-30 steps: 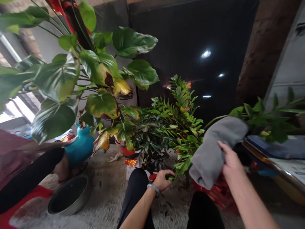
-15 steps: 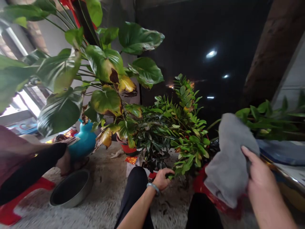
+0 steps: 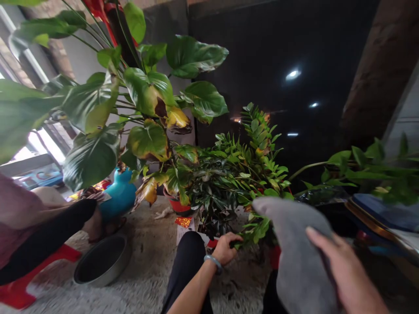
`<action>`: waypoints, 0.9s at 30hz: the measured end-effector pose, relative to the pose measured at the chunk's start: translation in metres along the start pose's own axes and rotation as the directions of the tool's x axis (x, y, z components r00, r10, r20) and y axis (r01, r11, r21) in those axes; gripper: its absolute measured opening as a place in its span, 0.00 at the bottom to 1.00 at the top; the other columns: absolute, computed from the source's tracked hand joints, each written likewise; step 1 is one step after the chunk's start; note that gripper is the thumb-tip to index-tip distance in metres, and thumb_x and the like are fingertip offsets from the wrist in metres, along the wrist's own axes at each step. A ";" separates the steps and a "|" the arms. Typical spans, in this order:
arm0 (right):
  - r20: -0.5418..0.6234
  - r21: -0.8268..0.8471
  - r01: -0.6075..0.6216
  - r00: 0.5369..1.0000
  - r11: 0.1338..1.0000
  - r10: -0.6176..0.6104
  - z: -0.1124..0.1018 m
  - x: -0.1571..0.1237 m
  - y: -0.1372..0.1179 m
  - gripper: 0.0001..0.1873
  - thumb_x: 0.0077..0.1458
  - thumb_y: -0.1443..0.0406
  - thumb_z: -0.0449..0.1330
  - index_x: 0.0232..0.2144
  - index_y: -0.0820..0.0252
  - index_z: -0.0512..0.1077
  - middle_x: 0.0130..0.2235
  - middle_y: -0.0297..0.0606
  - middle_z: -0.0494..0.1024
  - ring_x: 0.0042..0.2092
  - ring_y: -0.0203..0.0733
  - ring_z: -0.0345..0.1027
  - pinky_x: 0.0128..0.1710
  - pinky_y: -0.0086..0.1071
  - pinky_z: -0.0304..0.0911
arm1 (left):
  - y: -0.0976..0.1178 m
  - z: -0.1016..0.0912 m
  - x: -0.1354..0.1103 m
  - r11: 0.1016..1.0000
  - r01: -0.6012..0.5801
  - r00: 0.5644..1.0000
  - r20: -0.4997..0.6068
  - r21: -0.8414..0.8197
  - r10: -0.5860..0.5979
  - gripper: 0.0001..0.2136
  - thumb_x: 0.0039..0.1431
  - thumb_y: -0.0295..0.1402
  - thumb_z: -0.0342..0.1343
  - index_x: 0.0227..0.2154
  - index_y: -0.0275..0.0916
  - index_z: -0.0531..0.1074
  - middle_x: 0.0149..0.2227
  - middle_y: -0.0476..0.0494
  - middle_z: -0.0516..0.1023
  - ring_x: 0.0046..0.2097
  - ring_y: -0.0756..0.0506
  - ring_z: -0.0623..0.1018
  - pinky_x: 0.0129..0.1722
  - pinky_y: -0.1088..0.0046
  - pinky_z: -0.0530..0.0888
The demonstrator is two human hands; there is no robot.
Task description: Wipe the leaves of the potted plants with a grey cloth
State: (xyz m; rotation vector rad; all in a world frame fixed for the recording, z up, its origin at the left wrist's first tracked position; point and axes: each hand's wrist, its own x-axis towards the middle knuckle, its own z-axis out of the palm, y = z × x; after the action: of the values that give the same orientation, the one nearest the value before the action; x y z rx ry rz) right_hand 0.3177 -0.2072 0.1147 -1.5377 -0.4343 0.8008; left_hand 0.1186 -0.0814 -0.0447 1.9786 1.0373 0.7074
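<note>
My left hand [image 3: 226, 247] is closed around the base of a leafy green stem of the small-leaved plant [image 3: 238, 174] in front of my knees; a bracelet sits on that wrist. My right hand [image 3: 340, 270] grips a grey cloth [image 3: 294, 248] low at the right, the cloth hanging over the leaves beside the stem. A red pot [image 3: 178, 205] stands behind the plant.
A tall plant with large, partly yellowed leaves [image 3: 144, 100] fills the upper left. A grey metal bowl [image 3: 101, 261] lies on the pale rug. A teal vase [image 3: 119, 196] stands behind it. Another person's dark-clad leg [image 3: 46, 240] reaches in from the left. A low table edge [image 3: 379, 218] is at right.
My right hand has brought the grey cloth down and towards me, lower in view and blurred. The left hand has kept its hold on the stem.
</note>
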 end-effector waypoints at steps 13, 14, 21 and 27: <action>0.267 -0.052 -0.169 0.947 0.984 0.177 0.038 -0.020 0.064 0.19 0.29 0.55 0.68 0.26 0.60 0.79 0.30 0.43 0.83 0.41 0.61 0.77 0.43 0.47 0.69 | -0.013 -0.003 -0.001 0.996 -0.021 0.998 0.053 -0.083 0.026 0.20 0.41 0.17 0.54 0.36 0.39 0.81 0.39 0.45 0.83 0.43 0.44 0.78 0.47 0.71 0.73; 0.277 -0.056 -0.162 0.945 0.985 0.172 0.033 -0.028 0.070 0.19 0.30 0.55 0.68 0.27 0.60 0.79 0.31 0.44 0.84 0.41 0.61 0.77 0.43 0.47 0.69 | -0.013 -0.003 -0.001 0.995 -0.024 0.998 0.055 -0.092 0.030 0.18 0.42 0.18 0.54 0.35 0.38 0.81 0.38 0.45 0.83 0.41 0.45 0.78 0.45 0.72 0.73; -0.033 0.197 -0.123 0.991 0.973 0.132 -0.017 0.000 0.009 0.20 0.26 0.57 0.71 0.27 0.59 0.77 0.25 0.43 0.82 0.32 0.59 0.77 0.35 0.46 0.72 | -0.009 -0.003 -0.002 0.997 -0.032 0.999 0.038 -0.068 0.034 0.21 0.40 0.17 0.53 0.36 0.40 0.81 0.39 0.45 0.83 0.43 0.44 0.79 0.47 0.72 0.73; -0.101 0.413 -0.052 0.990 0.909 0.102 0.008 0.040 -0.017 0.10 0.32 0.62 0.67 0.23 0.54 0.74 0.20 0.37 0.79 0.33 0.56 0.78 0.39 0.47 0.73 | -0.011 -0.004 -0.002 0.998 -0.046 0.999 0.022 -0.045 0.047 0.22 0.39 0.16 0.53 0.37 0.39 0.81 0.39 0.43 0.83 0.44 0.43 0.79 0.48 0.71 0.74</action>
State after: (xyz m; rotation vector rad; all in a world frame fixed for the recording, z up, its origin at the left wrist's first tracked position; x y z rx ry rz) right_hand 0.3430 -0.1713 0.1222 -1.2053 -0.1036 0.7970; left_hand 0.1101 -0.0771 -0.0519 1.9733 0.9563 0.7249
